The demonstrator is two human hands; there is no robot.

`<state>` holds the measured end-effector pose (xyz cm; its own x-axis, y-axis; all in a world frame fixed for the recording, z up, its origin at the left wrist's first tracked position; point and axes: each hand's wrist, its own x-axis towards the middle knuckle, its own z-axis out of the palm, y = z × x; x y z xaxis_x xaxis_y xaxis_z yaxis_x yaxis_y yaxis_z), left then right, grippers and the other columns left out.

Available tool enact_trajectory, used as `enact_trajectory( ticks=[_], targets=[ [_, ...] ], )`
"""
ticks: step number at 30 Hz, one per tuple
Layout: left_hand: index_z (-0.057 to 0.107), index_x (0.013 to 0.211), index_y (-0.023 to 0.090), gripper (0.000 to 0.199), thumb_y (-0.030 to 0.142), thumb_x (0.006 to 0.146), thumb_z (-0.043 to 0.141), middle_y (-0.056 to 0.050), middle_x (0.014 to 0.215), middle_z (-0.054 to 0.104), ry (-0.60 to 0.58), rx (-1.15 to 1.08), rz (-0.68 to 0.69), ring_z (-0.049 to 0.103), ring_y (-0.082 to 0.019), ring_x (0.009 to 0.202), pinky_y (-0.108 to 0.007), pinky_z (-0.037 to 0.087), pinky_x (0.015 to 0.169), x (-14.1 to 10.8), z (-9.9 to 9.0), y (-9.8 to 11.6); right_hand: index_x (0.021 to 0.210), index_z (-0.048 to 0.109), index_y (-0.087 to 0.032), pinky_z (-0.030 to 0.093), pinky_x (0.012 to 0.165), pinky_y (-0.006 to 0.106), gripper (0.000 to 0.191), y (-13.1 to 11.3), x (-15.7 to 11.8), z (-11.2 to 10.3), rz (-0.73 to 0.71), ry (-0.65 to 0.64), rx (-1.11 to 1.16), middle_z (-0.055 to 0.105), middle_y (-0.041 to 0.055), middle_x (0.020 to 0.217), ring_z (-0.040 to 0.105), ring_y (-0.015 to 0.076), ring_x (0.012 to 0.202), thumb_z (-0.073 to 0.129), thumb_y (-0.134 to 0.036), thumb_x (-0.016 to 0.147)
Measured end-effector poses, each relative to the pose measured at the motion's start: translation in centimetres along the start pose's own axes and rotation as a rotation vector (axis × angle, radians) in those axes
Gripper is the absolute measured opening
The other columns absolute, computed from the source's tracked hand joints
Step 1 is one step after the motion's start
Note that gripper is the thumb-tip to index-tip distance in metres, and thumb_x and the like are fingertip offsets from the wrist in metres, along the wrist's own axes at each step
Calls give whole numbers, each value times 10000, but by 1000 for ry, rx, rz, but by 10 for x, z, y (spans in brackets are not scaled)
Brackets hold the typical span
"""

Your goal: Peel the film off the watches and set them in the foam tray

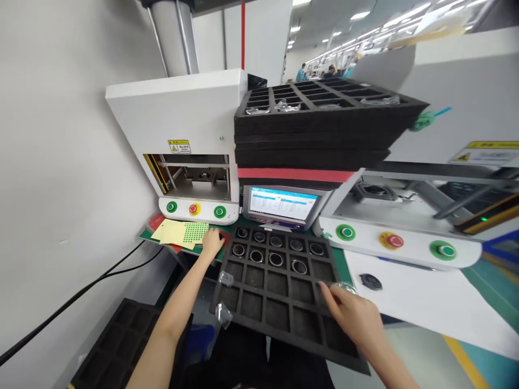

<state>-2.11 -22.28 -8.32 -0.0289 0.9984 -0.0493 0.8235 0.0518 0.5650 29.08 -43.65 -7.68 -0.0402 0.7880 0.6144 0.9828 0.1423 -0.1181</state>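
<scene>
A black foam tray (279, 294) with square pockets lies tilted in front of me, over the table's front edge. Round metal-rimmed parts (276, 260) fill its two far rows, except one pocket at the right. My right hand (354, 316) is closed at the tray's right edge, thumb on top and the other fingers curled out of sight. Clear plastic (347, 288) shows just beyond its knuckles. By the tray's far left corner, my left hand (212, 242) has its fingers bent together near a small dark thing I cannot make out. Beside it lies a sheet of green dot stickers (195, 233).
Two white presses with green buttons (219, 211) and red stop buttons (392, 240) flank a screen (283, 204). Stacked foam trays (308, 132) rise above it. A dark round part (370, 281) rests on white paper (430, 297). Another foam tray (121, 346) is low at left.
</scene>
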Motion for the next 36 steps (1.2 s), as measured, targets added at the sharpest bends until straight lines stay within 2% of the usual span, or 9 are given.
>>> enact_trajectory(
  ticks=[3, 6, 11, 16, 20, 22, 26, 31, 36],
  targets=[
    [608, 1185, 147, 307, 317, 930, 622, -101, 1238, 611, -20, -154, -41, 610, -240, 1111, -466, 526, 947, 0, -10, 14, 512, 356, -250, 259, 267, 329, 494, -5, -23, -27, 49, 160, 32, 388, -13, 375, 435, 194, 252, 424, -323, 996],
    [602, 1190, 142, 314, 318, 930, 623, -100, 1219, 621, -57, -380, -76, 624, -233, 1084, -454, 542, 923, -11, -29, 30, 536, 378, -239, 252, 263, 310, 463, -20, -29, -46, 108, 209, 96, 375, -32, 379, 403, 165, 245, 465, -303, 986],
    [609, 1172, 121, 304, 332, 970, 527, -119, 1181, 680, -249, -874, -112, 684, -191, 1006, -378, 580, 893, -81, -54, 50, 596, 476, -211, 355, 340, 225, 442, -60, -23, -54, 140, 154, 349, 459, -52, 446, 451, 91, 320, 469, -345, 1018],
    [692, 1051, 82, 364, 378, 841, 675, -184, 1164, 709, -517, -1174, -184, 706, -277, 1022, -420, 599, 881, -176, -35, 65, 819, 607, -188, 522, 556, 221, 267, -94, -17, -40, 126, 102, 576, 656, -1, 700, 652, 133, 590, 512, -357, 1002],
    [739, 1023, 92, 401, 435, 815, 721, -167, 1055, 751, -623, -1326, -205, 715, -280, 1008, -403, 597, 891, -226, -5, 60, 1012, 627, -182, 580, 701, 248, 163, -104, -32, -31, 180, 82, 693, 702, 46, 893, 692, 152, 747, 551, -323, 983],
    [759, 994, 114, 381, 462, 861, 681, -135, 1003, 765, -563, -1339, -142, 727, -237, 948, -343, 609, 850, -243, 8, 56, 1066, 622, -187, 591, 774, 270, 155, -105, -47, -27, 222, 69, 739, 710, 63, 965, 703, 162, 822, 562, -298, 977],
    [757, 995, 127, 417, 463, 972, 509, -110, 963, 771, -461, -1143, 33, 733, -171, 848, -250, 613, 767, -262, 30, 51, 1066, 635, -208, 596, 809, 267, 118, -102, -74, -20, 307, 26, 921, 717, 52, 983, 704, 162, 893, 590, -213, 957],
    [749, 1025, 148, 383, 388, 1007, 451, -88, 909, 777, -470, -902, 147, 724, -144, 740, -227, 590, 700, -263, 44, 49, 1043, 678, -211, 591, 793, 281, 214, -98, -89, -15, 348, 13, 1082, 705, 46, 981, 686, 168, 889, 663, -84, 871],
    [703, 1133, 152, 285, 322, 955, 559, -103, 1053, 748, -566, -843, 231, 713, -177, 897, -249, 581, 764, -259, 44, 52, 1026, 696, -229, 588, 718, 305, 217, -91, -91, -15, 450, 5, 1072, 687, 53, 970, 670, 184, 868, 655, -83, 870]
  ],
)
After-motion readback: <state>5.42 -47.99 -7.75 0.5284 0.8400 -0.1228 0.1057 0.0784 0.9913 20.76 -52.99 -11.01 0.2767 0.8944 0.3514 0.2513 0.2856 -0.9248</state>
